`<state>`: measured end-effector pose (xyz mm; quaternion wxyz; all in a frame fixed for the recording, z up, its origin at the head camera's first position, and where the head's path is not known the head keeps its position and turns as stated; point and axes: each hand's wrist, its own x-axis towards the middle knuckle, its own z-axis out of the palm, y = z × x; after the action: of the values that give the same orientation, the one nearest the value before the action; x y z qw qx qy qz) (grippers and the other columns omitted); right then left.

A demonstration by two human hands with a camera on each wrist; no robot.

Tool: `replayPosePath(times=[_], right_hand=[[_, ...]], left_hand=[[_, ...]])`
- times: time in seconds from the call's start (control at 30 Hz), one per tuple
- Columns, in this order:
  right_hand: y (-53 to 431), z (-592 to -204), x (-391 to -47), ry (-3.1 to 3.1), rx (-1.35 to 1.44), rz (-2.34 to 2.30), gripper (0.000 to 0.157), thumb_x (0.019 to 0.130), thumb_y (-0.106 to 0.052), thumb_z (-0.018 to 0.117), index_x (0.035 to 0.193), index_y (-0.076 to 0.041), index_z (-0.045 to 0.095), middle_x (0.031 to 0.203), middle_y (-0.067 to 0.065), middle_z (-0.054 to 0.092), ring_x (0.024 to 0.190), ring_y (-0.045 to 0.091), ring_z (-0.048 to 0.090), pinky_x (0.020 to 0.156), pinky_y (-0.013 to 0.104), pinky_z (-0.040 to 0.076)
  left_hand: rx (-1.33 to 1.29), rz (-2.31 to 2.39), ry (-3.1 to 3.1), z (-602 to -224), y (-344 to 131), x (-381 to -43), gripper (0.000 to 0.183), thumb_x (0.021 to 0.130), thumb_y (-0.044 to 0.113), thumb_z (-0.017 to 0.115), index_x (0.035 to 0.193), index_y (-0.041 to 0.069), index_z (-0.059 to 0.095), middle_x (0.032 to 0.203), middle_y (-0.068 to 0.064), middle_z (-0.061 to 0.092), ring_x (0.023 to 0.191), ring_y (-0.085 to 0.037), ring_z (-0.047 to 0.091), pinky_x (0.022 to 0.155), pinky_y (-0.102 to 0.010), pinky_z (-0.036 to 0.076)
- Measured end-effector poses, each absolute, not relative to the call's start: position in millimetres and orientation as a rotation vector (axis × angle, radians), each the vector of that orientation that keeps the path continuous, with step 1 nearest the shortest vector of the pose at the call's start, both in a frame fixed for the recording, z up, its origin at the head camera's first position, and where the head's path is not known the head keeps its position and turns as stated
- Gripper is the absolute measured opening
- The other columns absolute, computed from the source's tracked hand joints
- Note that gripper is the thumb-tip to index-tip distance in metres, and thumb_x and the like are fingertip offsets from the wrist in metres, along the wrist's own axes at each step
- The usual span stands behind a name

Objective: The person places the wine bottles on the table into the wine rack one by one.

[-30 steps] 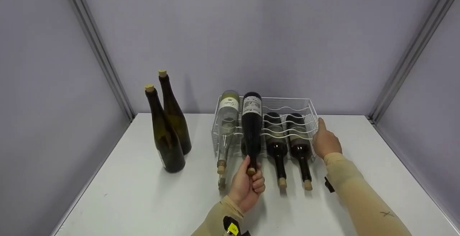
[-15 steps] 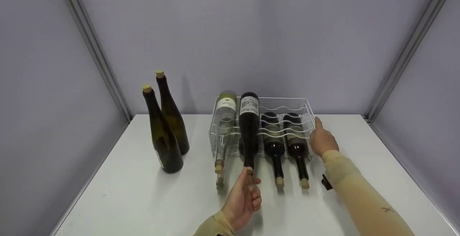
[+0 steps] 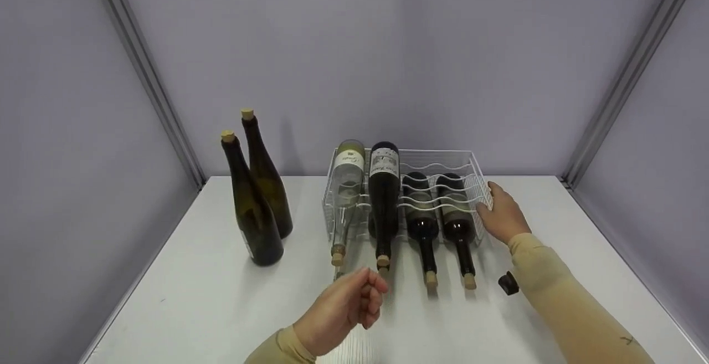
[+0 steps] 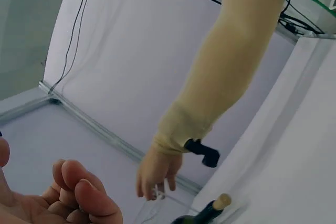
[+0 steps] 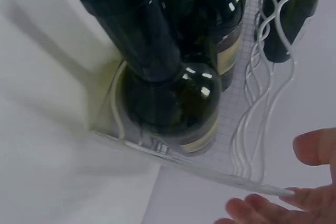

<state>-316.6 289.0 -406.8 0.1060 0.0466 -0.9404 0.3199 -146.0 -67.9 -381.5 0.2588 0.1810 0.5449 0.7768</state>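
My left hand (image 3: 346,308) is just in front of the necks, fingers loosely curled and holding nothing. Beyond it, a dark labelled wine bottle (image 3: 384,198) lies on the upper tier of a white wire wine rack (image 3: 481,181), cork toward me. To its left rests a clear wine bottle (image 3: 349,173). Two dark bottles, one at the far right (image 3: 458,222), lie on the lower tier; others are partly hidden beneath the upper ones. My right hand (image 3: 505,214) grips the rack's right side, thumb inside and fingers outside; the right wrist view shows the rim (image 5: 210,174) passing between them.
Two corked dark green bottles stand upright left of the rack, a nearer bottle (image 3: 257,220) and a farther bottle (image 3: 271,186). They are on the white tabletop (image 3: 183,292). Grey panels (image 3: 354,48) enclose the table at the back and sides.
My left hand has let go of the dark bottle's neck and drawn back toward me and left. The bottle stays on the upper tier. My right thumb has spread over the rack's side.
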Motion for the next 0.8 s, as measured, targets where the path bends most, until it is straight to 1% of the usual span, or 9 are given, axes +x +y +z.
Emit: replayPosePath(times=[0.07, 0.17, 0.3, 0.43, 0.53, 0.67, 0.8], right_hand=[[287, -404, -313, -2.735, 0.164, 0.942, 0.061, 0.098, -0.021, 0.048, 0.146, 0.008, 0.024, 0.14, 0.033, 0.037, 0.129, 0.049, 0.035, 0.105, 0.06, 0.028], [284, -400, -308, -2.685, 0.201, 0.968, 0.058, 0.099, -0.022, 0.049, 0.146, 0.005, 0.028, 0.141, 0.03, 0.038, 0.129, 0.047, 0.035, 0.105, 0.059, 0.029], [279, -397, -301, -2.596, 0.244, 1.0, 0.053, 0.099, -0.021, 0.05, 0.143, 0.004, 0.035, 0.138, 0.027, 0.043, 0.127, 0.044, 0.04, 0.103, 0.058, 0.031], [273, -396, -295, -2.525, 0.286, 1.007, 0.049, 0.097, -0.018, 0.053, 0.14, 0.003, 0.04, 0.136, 0.024, 0.047, 0.126, 0.042, 0.043, 0.103, 0.056, 0.033], [269, -396, -292, -2.499, 0.317, 1.01, 0.048, 0.096, -0.015, 0.054, 0.139, 0.002, 0.042, 0.135, 0.022, 0.049, 0.125, 0.04, 0.044, 0.102, 0.055, 0.033], [267, -398, -289, -2.485, 0.336, 1.017, 0.046, 0.096, -0.014, 0.056, 0.138, 0.001, 0.045, 0.135, 0.02, 0.05, 0.124, 0.038, 0.045, 0.102, 0.053, 0.035], [267, -401, -287, -2.488, 0.347, 1.025, 0.045, 0.096, -0.016, 0.056, 0.137, 0.0, 0.046, 0.135, 0.02, 0.05, 0.123, 0.038, 0.047, 0.101, 0.053, 0.036]], left_hand=[[0.543, 2.126, 1.523, -369, -79, -149, 0.04, 0.104, 0.042, 0.036, 0.101, 0.006, 0.055, 0.079, 0.0, 0.052, 0.067, -0.012, 0.048, 0.06, -0.023, 0.041], [0.58, 2.177, 1.603, -354, -94, -157, 0.041, 0.104, 0.041, 0.037, 0.101, 0.004, 0.053, 0.078, -0.001, 0.052, 0.066, -0.011, 0.05, 0.06, -0.022, 0.043], [0.612, 2.278, 1.729, -340, -114, -169, 0.036, 0.104, 0.034, 0.039, 0.099, 0.001, 0.052, 0.075, -0.003, 0.05, 0.064, -0.012, 0.049, 0.058, -0.022, 0.042], [0.566, 2.364, 1.958, -335, -135, -184, 0.03, 0.103, 0.028, 0.044, 0.096, 0.0, 0.053, 0.075, -0.006, 0.047, 0.065, -0.015, 0.046, 0.058, -0.024, 0.04], [0.449, 2.395, 2.199, -336, -154, -199, 0.031, 0.102, 0.029, 0.049, 0.095, -0.002, 0.054, 0.076, -0.009, 0.046, 0.067, -0.019, 0.046, 0.059, -0.027, 0.041], [0.149, 2.457, 2.474, -347, -182, -223, 0.037, 0.097, 0.034, 0.057, 0.095, -0.003, 0.055, 0.076, -0.009, 0.047, 0.068, -0.02, 0.047, 0.06, -0.029, 0.043], [-0.176, 2.421, 2.757, -368, -208, -240, 0.04, 0.093, 0.038, 0.063, 0.095, 0.0, 0.054, 0.082, -0.007, 0.049, 0.075, -0.017, 0.047, 0.061, -0.025, 0.042]])
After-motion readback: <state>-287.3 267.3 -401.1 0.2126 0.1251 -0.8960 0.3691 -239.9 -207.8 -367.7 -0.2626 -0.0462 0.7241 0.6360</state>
